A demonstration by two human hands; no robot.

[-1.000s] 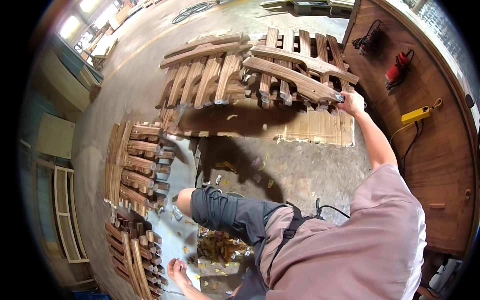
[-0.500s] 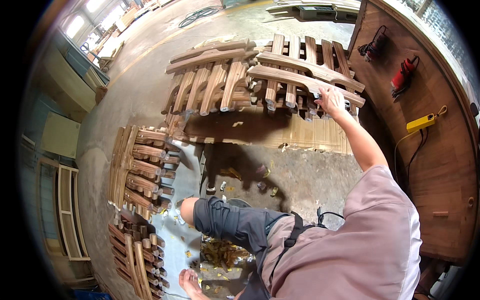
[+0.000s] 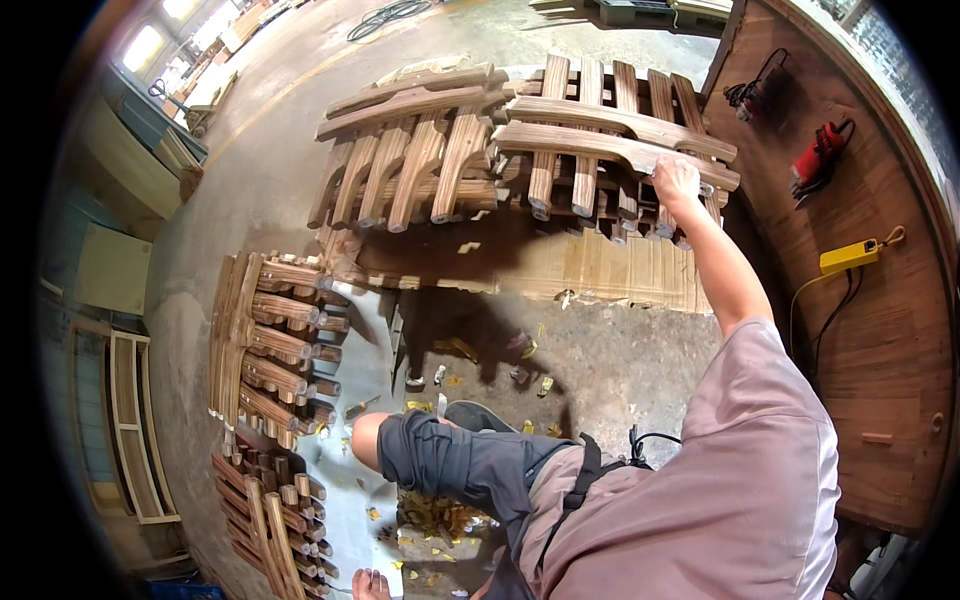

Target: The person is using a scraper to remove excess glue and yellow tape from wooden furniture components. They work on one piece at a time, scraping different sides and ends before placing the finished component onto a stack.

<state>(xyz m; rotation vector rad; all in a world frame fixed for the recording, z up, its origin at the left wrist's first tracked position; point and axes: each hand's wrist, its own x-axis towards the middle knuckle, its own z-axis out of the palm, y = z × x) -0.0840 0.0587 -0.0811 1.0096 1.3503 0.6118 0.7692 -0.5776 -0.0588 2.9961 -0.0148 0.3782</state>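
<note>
Right hand (image 3: 677,182) curled, I touch the front slat (image 3: 570,142) near its right end, atop the stack (image 3: 584,188); pinching or not, I can't tell. Left hand (image 3: 370,584), partly cropped near the sheet (image 3: 345,490): can't tell.

Concrete floor (image 3: 640,345) bears cardboard (image 3: 620,272); scraps (image 3: 546,386) lie scattered.

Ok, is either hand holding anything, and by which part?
The right hand touches the front wooden piece near its right end; whether it grips is unclear. The left hand, partly cut off, shows nothing held.
</note>
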